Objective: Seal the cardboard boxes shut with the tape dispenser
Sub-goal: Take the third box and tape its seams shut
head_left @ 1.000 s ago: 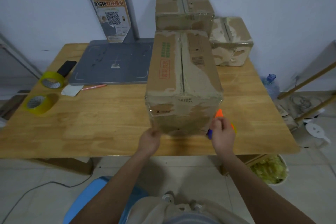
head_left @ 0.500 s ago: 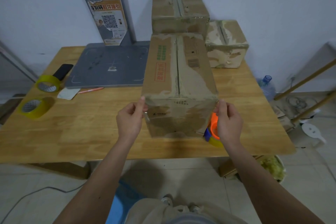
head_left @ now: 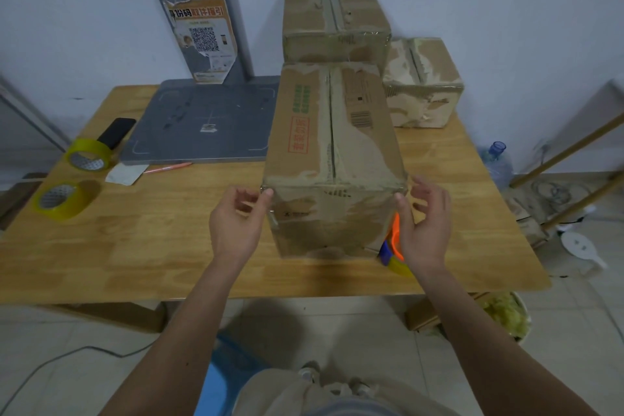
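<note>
On wooden table (head_left: 135,246): worn rectangular cardboard box (head_left: 334,159); left hand (head_left: 236,223), right hand (head_left: 425,223) loosely spread, flanking it.

The near cardboard box (head_left: 332,159) is showing a red-framed stamp of Chinese characters, too blurred to read, with green print at its 12 o'clock and a barcode at its 3 o'clock. The poster (head_left: 202,39) on the grey pillar is carrying a QR code under an orange Chinese heading, not clearly legible.

A light wooden table (head_left: 162,246) carried a long brown cardboard box (head_left: 332,159), two smaller worn cardboard boxes (head_left: 336,24) (head_left: 422,84) behind it, a grey flat scale platform (head_left: 202,121), two yellowish tape rolls (head_left: 88,155) (head_left: 62,200), a black phone (head_left: 116,132), an orange pen (head_left: 169,166), and an orange-and-blue tape dispenser (head_left: 391,246).
</note>
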